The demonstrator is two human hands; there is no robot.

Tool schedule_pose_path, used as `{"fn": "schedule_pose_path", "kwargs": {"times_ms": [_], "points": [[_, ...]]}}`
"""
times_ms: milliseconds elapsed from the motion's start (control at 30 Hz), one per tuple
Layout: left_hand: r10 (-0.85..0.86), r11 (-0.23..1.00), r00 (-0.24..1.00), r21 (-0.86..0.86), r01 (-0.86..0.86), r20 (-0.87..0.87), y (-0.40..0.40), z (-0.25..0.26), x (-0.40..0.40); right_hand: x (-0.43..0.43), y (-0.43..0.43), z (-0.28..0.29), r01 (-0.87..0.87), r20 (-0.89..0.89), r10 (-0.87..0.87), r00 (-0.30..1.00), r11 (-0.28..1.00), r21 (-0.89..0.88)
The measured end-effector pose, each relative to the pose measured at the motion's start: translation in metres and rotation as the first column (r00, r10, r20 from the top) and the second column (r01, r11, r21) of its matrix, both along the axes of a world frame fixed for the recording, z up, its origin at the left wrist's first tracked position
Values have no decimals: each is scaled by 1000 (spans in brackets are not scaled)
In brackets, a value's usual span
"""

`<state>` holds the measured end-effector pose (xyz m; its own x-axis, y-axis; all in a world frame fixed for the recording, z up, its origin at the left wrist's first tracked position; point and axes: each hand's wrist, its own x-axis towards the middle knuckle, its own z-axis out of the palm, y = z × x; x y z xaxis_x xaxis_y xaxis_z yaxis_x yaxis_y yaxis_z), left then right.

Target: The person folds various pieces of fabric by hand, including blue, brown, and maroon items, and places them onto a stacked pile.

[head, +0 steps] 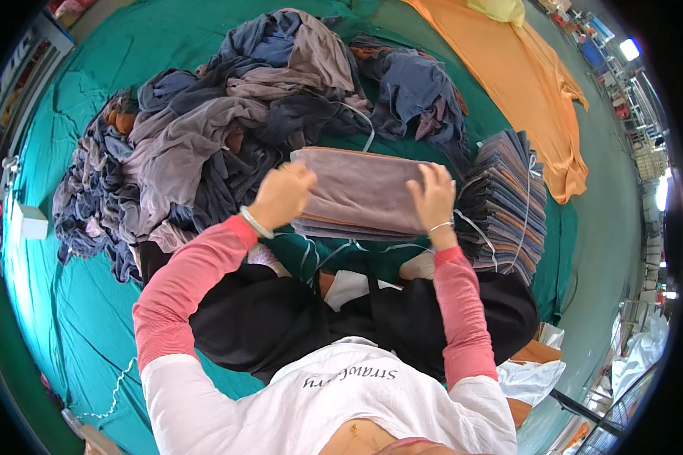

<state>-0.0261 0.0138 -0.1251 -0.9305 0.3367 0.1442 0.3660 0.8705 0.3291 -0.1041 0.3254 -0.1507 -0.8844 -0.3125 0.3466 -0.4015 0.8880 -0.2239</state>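
A stack of folded cloths, with a mauve-grey one on top and orange and blue-grey edges beneath, lies in front of my crossed legs. At the stack's left end is my left hand, its fingers curled; whether they pinch the cloth's edge cannot be told. My right hand rests on the right end of the top cloth with its fingers apart. White cord runs over the green sheet between the stack and my legs.
A large heap of loose grey, blue and mauve cloths spreads left and beyond the stack. To the right stands a bundle of folded cloths tied with white cord. Orange fabric lies farther off on the green sheet. A white box is at far left.
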Motion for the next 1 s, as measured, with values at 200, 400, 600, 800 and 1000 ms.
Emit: {"fn": "schedule_pose_path", "kwargs": {"times_ms": [200,400,600,800,1000], "points": [[28,994,962,91,-55,272,-55,-26,10,51,-16,-68,-33,196,2,981,987,156],[768,616,634,-162,-771,-93,-182,-33,3,44,-12,-73,-26,147,5,989,990,141],[956,242,289,-432,-869,-47,-255,-76,40,44,-13,-70,4,149,-27,989,988,155],[830,532,552,-184,-827,-79,-273,-41,38,41,-13,-72,-20,133,1,991,990,143],[697,612,717,510,-604,13,-253,73,29,40,-21,-65,-26,172,17,985,998,50]]}}
